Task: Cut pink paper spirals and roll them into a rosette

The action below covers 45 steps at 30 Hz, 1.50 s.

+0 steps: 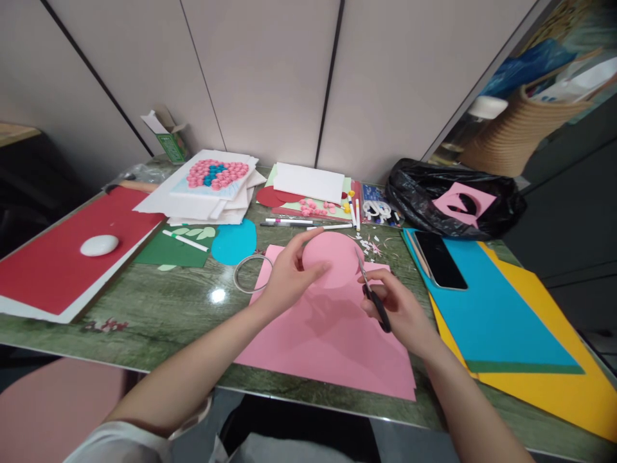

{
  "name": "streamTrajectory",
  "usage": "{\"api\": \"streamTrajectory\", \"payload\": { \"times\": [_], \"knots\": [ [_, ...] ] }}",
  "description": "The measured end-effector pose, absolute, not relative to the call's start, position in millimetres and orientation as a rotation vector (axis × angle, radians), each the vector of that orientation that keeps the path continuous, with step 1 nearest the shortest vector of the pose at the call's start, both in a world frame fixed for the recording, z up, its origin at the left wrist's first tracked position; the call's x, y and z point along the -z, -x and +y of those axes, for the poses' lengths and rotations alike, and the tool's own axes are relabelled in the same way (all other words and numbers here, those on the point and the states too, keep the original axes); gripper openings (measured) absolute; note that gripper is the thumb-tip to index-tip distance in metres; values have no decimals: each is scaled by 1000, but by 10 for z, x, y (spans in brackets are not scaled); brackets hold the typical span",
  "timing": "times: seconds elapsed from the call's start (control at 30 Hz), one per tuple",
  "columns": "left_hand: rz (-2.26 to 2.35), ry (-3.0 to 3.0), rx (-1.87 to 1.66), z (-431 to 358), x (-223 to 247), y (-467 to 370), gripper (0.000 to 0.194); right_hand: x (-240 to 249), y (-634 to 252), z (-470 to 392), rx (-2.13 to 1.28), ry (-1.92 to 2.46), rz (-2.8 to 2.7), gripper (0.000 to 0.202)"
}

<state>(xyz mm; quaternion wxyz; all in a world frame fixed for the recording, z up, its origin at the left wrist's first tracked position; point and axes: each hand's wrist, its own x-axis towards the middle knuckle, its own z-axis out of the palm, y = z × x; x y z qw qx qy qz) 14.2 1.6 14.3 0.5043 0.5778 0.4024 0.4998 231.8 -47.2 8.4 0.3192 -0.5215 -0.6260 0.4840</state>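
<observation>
My left hand (pixel 293 270) pinches a round pink paper disc (pixel 332 254) by its left side, thumb on top. Black-handled scissors (pixel 376 305) are in my right hand (pixel 402 315), with fingers through the handles. Their blades point up and away, against the disc's right edge. The disc is held above pink paper sheets (pixel 322 347) that lie on the table in front of me. Small paper scraps (pixel 369 244) are scattered just beyond the scissors.
Left: a roll of tape (pixel 250 273), a blue paper circle (pixel 234 241), green paper (pixel 178 251), red paper (pixel 96 244) with a white mouse (pixel 99 245). Right: a phone (pixel 441 259) on blue paper (pixel 515 308), and a black plastic bag (pixel 414 199) with a cut pink sheet (pixel 465 202).
</observation>
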Motion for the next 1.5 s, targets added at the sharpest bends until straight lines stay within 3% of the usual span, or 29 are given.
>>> {"api": "streamTrajectory", "payload": {
  "times": [1.5],
  "knots": [
    [926,-1444,-1175,60,-138,-102,49,-98,-2305,-482,-1325,1377,-1630,29]
  ]
}}
